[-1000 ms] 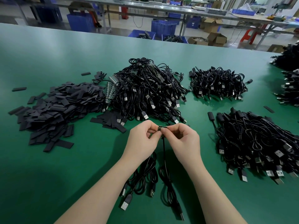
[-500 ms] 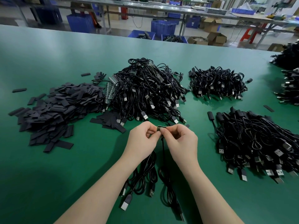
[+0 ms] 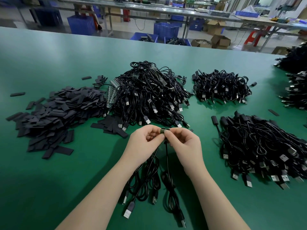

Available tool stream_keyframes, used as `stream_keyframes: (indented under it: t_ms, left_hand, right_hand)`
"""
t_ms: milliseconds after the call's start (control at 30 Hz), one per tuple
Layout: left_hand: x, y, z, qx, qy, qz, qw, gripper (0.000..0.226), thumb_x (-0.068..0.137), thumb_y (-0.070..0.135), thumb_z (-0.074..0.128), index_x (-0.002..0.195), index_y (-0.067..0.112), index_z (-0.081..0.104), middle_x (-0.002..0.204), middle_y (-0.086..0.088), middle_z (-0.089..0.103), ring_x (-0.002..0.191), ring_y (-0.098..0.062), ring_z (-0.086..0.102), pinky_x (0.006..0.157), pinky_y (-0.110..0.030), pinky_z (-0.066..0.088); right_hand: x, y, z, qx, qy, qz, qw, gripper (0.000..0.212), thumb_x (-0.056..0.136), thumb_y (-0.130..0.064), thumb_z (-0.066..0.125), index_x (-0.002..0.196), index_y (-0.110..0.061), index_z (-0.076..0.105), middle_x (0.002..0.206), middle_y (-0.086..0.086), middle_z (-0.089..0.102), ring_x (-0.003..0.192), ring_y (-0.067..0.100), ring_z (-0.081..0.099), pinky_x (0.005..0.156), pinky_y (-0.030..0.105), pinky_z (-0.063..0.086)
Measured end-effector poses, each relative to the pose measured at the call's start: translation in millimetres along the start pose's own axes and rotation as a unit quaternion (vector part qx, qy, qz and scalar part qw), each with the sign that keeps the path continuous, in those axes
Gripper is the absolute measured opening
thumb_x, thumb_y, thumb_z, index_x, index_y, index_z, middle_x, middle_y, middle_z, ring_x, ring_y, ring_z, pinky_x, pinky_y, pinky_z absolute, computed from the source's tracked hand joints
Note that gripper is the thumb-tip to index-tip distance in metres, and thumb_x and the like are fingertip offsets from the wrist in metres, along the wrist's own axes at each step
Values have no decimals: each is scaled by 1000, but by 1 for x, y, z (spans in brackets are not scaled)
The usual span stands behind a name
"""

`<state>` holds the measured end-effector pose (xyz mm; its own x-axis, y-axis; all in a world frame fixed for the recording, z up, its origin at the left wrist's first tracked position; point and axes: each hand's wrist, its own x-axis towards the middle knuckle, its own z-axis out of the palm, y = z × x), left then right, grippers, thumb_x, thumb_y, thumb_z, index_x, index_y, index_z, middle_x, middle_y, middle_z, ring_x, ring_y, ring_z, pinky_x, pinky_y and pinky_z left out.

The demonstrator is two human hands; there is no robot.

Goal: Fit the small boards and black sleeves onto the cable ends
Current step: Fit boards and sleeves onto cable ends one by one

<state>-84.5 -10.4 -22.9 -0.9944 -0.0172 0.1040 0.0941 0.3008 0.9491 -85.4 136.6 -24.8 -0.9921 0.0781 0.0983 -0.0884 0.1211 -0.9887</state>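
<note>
- We see a green worktop (image 3: 49, 55) carrying everything;
- on its left lies a heap of flat black sleeves (image 3: 54, 113), with a few strays (image 3: 17, 94) apart from it;
- at centre sits the largest cable pile (image 3: 149, 95), a strip of small boards (image 3: 111, 95) tucked against its left edge;
- a smaller cable bundle (image 3: 221, 87) lies further right; nearer us on the right, a broad cable heap (image 3: 265, 146);
- more cables (image 3: 297, 90) crowd the far right edge;
- near the front edge, a few coiled cables (image 3: 146, 180) rest on the mat.
</note>
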Motion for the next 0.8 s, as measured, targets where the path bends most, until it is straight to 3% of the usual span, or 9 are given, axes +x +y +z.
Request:
stream_keyframes:
  t_ms: [200,367,433,600,800]
  left_hand:
    - [-1,5,-4,-69,-34,-3,997,8,91,28,66,90,33,73,82,15,72,79,0,66,71,-12,50]
    - [-1,2,-4,-79,-18,-9,997,11,94,30,62,94,27,73,78,3,72,72,-5,63,76,-21,54]
    - [-1,2,-4,-86,-14,-3,996,11,94,26,63,94,25,73,75,7,71,71,-2,62,72,-18,52]
    - [-1,-1,-1,-56,10,10,998,8,92,25,65,91,25,74,77,15,71,77,-2,66,72,-18,52]
    - [-2,-7,0,61,28,24,997,6,88,30,68,88,35,72,76,17,69,71,0,64,69,-24,54]
  right_hand:
    - [2,-4,-5,45,-7,1,999,18,88,-15,74,78,-31,77,78,-7,75,69,1,66,66,14,51]
    - [0,-6,-4,84,-32,46,995,14,88,-19,74,82,-30,79,74,-7,73,65,2,62,64,17,51]
    - [0,-6,-4,82,-27,47,995,7,87,-18,75,84,-25,78,74,-6,73,64,2,62,63,17,51]
    - [-1,-5,-4,4,-5,8,1000,6,86,-17,76,85,-22,76,71,-9,72,63,0,62,64,15,51]
    - [-1,-1,-7,-120,-7,10,993,17,85,-24,77,76,-37,72,73,-19,72,70,-4,65,64,7,46]
